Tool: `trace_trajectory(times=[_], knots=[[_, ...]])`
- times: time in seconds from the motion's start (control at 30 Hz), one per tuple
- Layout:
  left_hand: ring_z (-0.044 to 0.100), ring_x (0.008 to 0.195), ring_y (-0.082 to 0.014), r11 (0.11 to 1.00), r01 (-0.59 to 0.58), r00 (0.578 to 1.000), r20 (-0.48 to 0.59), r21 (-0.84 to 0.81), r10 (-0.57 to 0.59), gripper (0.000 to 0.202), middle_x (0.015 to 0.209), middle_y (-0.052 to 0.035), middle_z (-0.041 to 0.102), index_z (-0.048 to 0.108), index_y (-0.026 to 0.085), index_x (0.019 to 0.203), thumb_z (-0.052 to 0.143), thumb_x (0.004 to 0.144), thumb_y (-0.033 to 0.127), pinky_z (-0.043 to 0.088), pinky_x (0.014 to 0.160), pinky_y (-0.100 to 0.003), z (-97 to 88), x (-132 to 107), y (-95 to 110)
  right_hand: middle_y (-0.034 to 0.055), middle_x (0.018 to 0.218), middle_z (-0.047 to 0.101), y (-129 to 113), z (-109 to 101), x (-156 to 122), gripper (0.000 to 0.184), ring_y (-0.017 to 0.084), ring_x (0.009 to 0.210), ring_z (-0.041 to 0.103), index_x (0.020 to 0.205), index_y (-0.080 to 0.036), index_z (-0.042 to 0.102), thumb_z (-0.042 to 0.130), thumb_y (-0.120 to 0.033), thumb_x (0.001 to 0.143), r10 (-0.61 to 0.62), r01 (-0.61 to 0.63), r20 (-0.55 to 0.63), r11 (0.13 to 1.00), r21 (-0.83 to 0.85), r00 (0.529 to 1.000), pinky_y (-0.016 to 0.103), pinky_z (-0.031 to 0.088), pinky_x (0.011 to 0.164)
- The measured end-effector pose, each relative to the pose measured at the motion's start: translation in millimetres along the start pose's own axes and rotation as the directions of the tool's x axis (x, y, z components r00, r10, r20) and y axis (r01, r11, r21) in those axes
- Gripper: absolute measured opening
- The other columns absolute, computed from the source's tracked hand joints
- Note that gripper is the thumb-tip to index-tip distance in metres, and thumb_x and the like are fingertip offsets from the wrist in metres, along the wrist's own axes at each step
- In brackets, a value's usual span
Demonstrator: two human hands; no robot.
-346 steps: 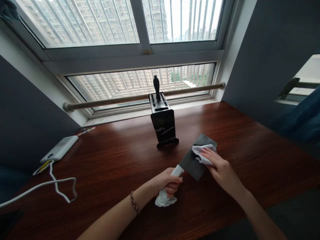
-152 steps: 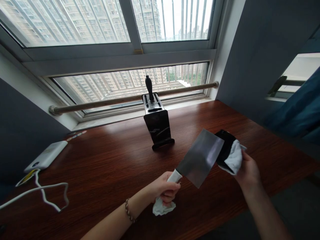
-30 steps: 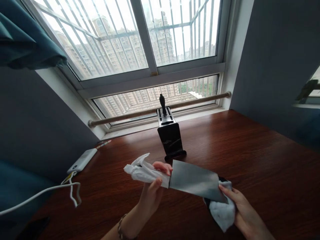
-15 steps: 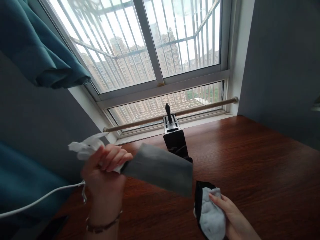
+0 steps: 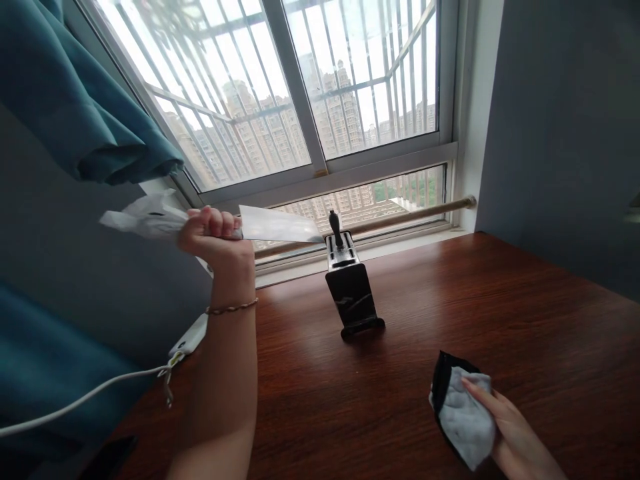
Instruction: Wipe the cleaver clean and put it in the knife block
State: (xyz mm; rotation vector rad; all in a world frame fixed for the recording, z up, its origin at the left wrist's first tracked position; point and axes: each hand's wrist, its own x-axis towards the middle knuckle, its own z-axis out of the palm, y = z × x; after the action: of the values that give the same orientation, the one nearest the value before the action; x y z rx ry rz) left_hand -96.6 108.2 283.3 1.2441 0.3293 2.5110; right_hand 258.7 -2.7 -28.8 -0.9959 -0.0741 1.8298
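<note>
1. Holds a knife (image 5: pixel 270 225) by its handle in the closed left hand (image 5: pixel 216 235), raised above the table (image 5: pixel 500 313), with loose white wrapping (image 5: pixel 145 217) trailing from the handle end.
2. Points the blade (image 5: pixel 285 228) at the left side of the slotted top of a black knife block (image 5: pixel 350 293); touching or just apart, impossible to tell from this view.
3. Pinches a folded grey-and-black cloth (image 5: pixel 465 413) between thumb and fingers in the right hand (image 5: pixel 507 427), low over the near part of the table and well apart from the knife.
4. Looks, by judgement, like the step of lining up the blade with the block, with no insertion visible.
5. Calls next, probably, for tilting the blade steeply over an open slot, clear of the black handle (image 5: pixel 335 225) standing there, and for leaving the cloth out of the way.
</note>
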Motion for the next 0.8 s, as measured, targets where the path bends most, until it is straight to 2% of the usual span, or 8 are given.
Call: trace_trajectory(times=[0.1, 0.2, 0.33, 0.5, 0.67, 0.8], knots=[[0.01, 0.039, -0.0069, 1.0, 0.01, 1.0, 0.02, 0.005, -0.01, 0.028, 0.047, 0.0066, 0.009, 0.017, 0.019, 0.055, 0.041, 0.063, 0.008, 0.018, 0.043, -0.023, 3.4, -4, -18, 0.0082, 0.095, 0.065, 4, -9, 4, 0.05, 0.026, 0.088, 0.063, 0.103, -0.014, 0.055, 0.08, -0.023, 0.061, 0.009, -0.008, 0.025, 1.0, -0.017, 1.0, 0.034, 0.056, 0.074], [0.01, 0.038, -0.0072, 1.0, 0.013, 0.998, 0.066, 0.016, -0.014, 0.028, 0.044, 0.0064, 0.011, 0.017, 0.019, 0.053, 0.041, 0.061, 0.009, 0.019, 0.042, -0.023, 5.7, -12, -28, 0.0086, 0.097, 0.065, 5, -13, 6, 0.051, 0.027, 0.089, 0.063, 0.106, -0.013, 0.053, 0.078, -0.023, 0.063, 0.013, -0.012, 0.028, 1.0, -0.022, 1.0, 0.034, 0.056, 0.072], [0.012, 0.038, -0.007, 0.999, 0.015, 0.993, 0.119, 0.032, -0.019, 0.029, 0.043, 0.0068, 0.012, 0.018, 0.019, 0.053, 0.043, 0.062, 0.008, 0.021, 0.042, -0.022, 6.4, -19, -35, 0.0077, 0.095, 0.065, 5, -11, 3, 0.053, 0.027, 0.087, 0.063, 0.107, -0.013, 0.052, 0.079, -0.023, 0.063, 0.002, -0.002, 0.015, 1.0, -0.011, 1.0, 0.035, 0.056, 0.073], [0.014, 0.037, -0.0063, 0.999, 0.016, 0.986, 0.163, 0.048, -0.024, 0.03, 0.043, 0.0072, 0.013, 0.018, 0.019, 0.054, 0.045, 0.063, 0.009, 0.022, 0.041, -0.021, 8.1, -21, -38, 0.0084, 0.095, 0.065, 4, -7, -2, 0.05, 0.025, 0.084, 0.064, 0.106, -0.013, 0.052, 0.078, -0.022, 0.064, 0.012, -0.012, -0.005, 1.0, -0.025, 1.0, 0.03, 0.055, 0.066], [0.015, 0.035, -0.0057, 0.996, 0.061, 0.974, 0.215, 0.072, -0.075, 0.032, 0.042, 0.0072, 0.014, 0.02, 0.019, 0.051, 0.048, 0.062, 0.01, 0.02, 0.039, -0.022, 20.6, -12, -42, 0.0082, 0.091, 0.066, 4, -8, 2, 0.052, 0.026, 0.083, 0.064, 0.107, -0.013, 0.051, 0.078, -0.021, 0.064, 0.048, -0.048, 0.008, 0.999, 0.014, 0.999, 0.034, 0.056, 0.069], [0.016, 0.034, -0.0049, 0.974, 0.177, 0.959, 0.196, 0.142, -0.203, 0.034, 0.041, 0.0074, 0.014, 0.021, 0.019, 0.049, 0.05, 0.062, 0.007, 0.019, 0.038, -0.022, 42.4, 7, -57, 0.0089, 0.094, 0.065, 5, -6, -1, 0.053, 0.024, 0.081, 0.064, 0.104, -0.012, 0.053, 0.08, -0.024, 0.06, -0.013, 0.013, -0.007, 0.999, -0.032, 1.0, 0.029, 0.056, 0.066]])
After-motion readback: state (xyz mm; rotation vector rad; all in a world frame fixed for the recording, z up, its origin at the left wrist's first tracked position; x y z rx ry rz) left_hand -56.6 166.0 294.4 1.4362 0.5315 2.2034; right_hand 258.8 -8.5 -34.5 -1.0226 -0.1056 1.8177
